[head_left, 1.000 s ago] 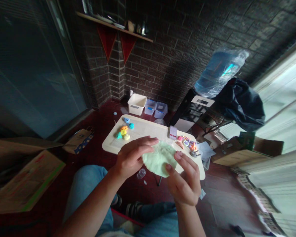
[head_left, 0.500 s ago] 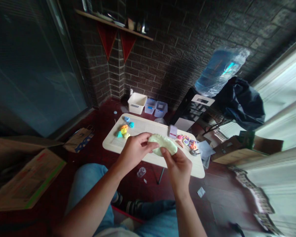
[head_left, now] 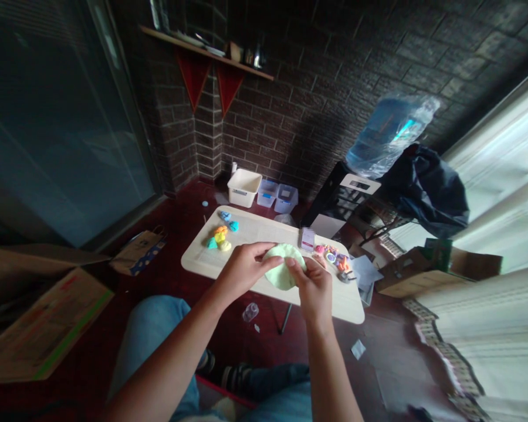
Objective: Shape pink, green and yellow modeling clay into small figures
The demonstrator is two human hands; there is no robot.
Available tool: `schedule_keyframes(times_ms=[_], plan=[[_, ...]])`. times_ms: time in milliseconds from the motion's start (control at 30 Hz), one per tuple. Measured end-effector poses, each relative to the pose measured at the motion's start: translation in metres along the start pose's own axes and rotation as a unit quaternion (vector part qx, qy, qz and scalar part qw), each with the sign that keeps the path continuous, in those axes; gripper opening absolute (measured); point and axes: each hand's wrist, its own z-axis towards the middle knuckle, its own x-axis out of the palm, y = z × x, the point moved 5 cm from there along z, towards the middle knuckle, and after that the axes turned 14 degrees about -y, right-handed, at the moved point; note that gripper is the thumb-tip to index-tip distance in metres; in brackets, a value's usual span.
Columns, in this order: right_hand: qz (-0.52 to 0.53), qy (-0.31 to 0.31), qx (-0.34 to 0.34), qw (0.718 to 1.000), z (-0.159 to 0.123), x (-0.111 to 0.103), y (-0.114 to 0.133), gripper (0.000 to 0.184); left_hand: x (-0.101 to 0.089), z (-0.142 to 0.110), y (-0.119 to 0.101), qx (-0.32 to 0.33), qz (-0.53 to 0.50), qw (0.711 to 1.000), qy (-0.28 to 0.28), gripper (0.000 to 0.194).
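Observation:
A flat disc of pale green clay (head_left: 282,268) is held over a small cream folding table (head_left: 246,234). My left hand (head_left: 242,271) pinches its left edge, thumb on top. My right hand (head_left: 313,288) grips its right edge with closed fingers. Small clay shapes in blue, orange, yellow and teal (head_left: 221,232) lie at the table's far left. A phone (head_left: 308,239) and several colourful little moulds and tools (head_left: 333,257) lie at the far right.
A white tub (head_left: 243,187) and two clear boxes (head_left: 276,196) stand on the red floor by the brick wall. A paper bag (head_left: 137,252) and cardboard (head_left: 39,328) lie left. A water jug (head_left: 389,133), dark cloth and boxes crowd the right. My knees are below.
Both hands have carried the green clay disc forward and down over the table. The disc, broad and facing me a second ago, is now held flatter and more bunched between the fingers.

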Motion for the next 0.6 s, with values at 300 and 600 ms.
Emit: schedule_keyframes(times_ms=[300, 600], plan=[[-0.074, 0.067, -0.073, 0.992, 0.006, -0.004, -0.003, 0.028, 0.000, -0.002, -0.007, 0.045, 0.088, 0.995, -0.005, 0.021], [-0.155, 0.051, -0.167, 0.972, -0.001, -0.005, -0.007, 0.022, 0.002, -0.002, -0.002, 0.069, 0.121, 0.990, 0.001, 0.021]])
